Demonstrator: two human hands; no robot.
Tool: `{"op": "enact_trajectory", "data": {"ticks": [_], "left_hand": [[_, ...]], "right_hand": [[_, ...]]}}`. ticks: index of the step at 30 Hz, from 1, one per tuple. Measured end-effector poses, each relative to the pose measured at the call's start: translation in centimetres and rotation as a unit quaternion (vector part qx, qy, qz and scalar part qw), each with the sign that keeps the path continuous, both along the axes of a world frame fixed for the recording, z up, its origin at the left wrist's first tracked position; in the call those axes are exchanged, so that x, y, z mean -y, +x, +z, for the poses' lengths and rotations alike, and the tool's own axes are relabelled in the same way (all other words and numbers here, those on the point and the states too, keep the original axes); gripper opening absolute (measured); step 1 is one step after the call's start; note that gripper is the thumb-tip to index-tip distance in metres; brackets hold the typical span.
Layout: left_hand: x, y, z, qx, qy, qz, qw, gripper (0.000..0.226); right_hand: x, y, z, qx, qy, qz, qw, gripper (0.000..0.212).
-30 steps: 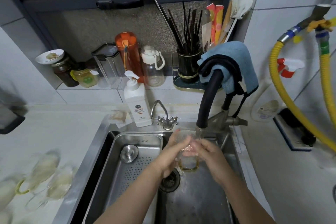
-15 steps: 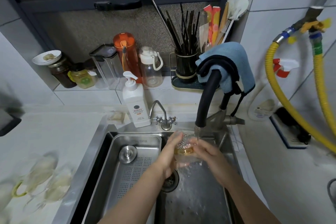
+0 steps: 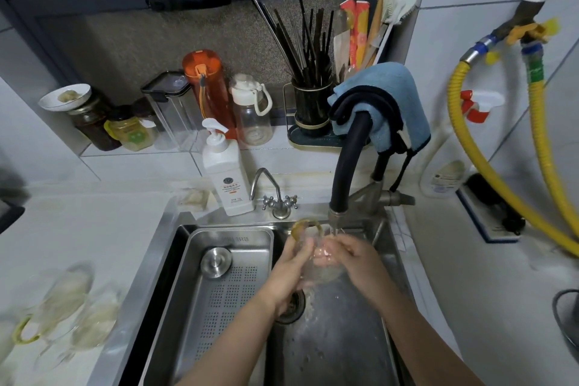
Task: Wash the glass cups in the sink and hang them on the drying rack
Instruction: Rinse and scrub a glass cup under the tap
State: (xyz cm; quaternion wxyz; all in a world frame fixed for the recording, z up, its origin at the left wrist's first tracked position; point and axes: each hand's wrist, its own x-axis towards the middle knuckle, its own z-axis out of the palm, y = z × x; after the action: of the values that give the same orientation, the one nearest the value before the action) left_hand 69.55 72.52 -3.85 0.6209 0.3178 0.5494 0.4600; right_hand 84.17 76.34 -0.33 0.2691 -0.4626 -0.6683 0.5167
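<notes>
I hold a clear glass cup (image 3: pixel 319 266) with a yellowish handle over the steel sink (image 3: pixel 344 338), under water running from the black faucet (image 3: pixel 347 166). My left hand (image 3: pixel 289 273) grips the cup from the left, its handle sticking up above my fingers. My right hand (image 3: pixel 354 257) grips the cup from the right, fingers curled against the glass. Several more glass cups (image 3: pixel 69 307) with yellow handles lie on the counter at the far left, blurred. No drying rack is in view.
A perforated steel basin insert (image 3: pixel 219 285) with a round lid fills the sink's left half. A white soap pump bottle (image 3: pixel 224 178) and a small tap (image 3: pixel 275 194) stand behind the sink. Jars, bottles and a chopstick holder (image 3: pixel 311 110) line the ledge. Yellow hoses (image 3: pixel 501 185) hang at right.
The cup has been turned in my hands under the running water; its yellowish handle now points up and back. Both hands stayed over the drain.
</notes>
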Motion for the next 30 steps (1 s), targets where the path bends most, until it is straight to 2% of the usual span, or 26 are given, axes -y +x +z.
{"op": "enact_trajectory", "data": {"ticks": [2,4,7,10,12,15,18,19,21,23,24,26,28,30], "left_hand": [[0.0,0.3,0.0,0.003,0.029,0.014,0.999,0.043],[-0.4,0.4,-0.3,0.018,0.038,0.049,0.998,0.049],[-1.3,0.3,-0.1,0.009,0.017,0.087,0.996,0.060],[-2.1,0.0,0.2,-0.019,0.006,0.082,0.996,0.034],[-2.2,0.3,0.4,-0.029,0.001,0.070,0.997,0.024],[-2.4,0.6,0.2,-0.022,-0.005,0.075,0.997,0.023],[-2.8,-0.1,0.6,-0.013,-0.014,0.086,0.996,0.028],[-2.9,-0.4,0.8,-0.013,-0.013,0.086,0.996,0.033],[-2.9,-1.0,0.8,-0.010,-0.019,0.083,0.996,0.044],[-2.8,-1.0,0.6,-0.008,-0.025,0.082,0.996,0.046],[-2.7,-0.9,0.5,-0.007,-0.027,0.082,0.996,0.045],[-2.9,-0.7,0.3,-0.025,-0.026,0.079,0.996,0.038],[-3.0,-0.7,0.6,-0.032,-0.028,0.072,0.997,0.029],[-3.1,-1.1,0.8,-0.020,-0.040,0.067,0.997,0.024]], "right_hand": [[-0.2,-0.2,0.0,-0.060,-0.039,-0.061,0.996,0.020],[0.0,-0.6,-0.4,-0.100,-0.074,-0.066,0.990,0.021],[0.6,-0.6,-0.7,-0.016,-0.021,0.016,1.000,0.021],[0.4,-0.4,-0.7,0.093,0.011,0.089,0.992,0.029],[-0.3,-0.3,-0.8,0.113,-0.002,0.105,0.988,0.036],[-1.1,-1.1,0.0,0.036,-0.075,0.119,0.989,0.040],[-0.9,-1.7,0.4,0.005,-0.088,0.141,0.986,0.028],[-0.8,-1.6,0.1,0.032,-0.071,0.138,0.987,0.025],[-0.7,-1.1,0.1,0.140,0.030,0.146,0.979,0.050],[-1.1,-0.6,0.3,0.217,0.090,0.153,0.960,0.055],[-1.3,-0.8,0.6,0.211,0.092,0.154,0.961,0.051],[-1.3,-1.5,0.9,0.103,0.014,0.161,0.982,0.038],[-1.3,-1.9,0.9,0.002,-0.060,0.175,0.983,0.041],[-0.9,-1.4,0.4,0.004,-0.058,0.193,0.979,0.039]]}}
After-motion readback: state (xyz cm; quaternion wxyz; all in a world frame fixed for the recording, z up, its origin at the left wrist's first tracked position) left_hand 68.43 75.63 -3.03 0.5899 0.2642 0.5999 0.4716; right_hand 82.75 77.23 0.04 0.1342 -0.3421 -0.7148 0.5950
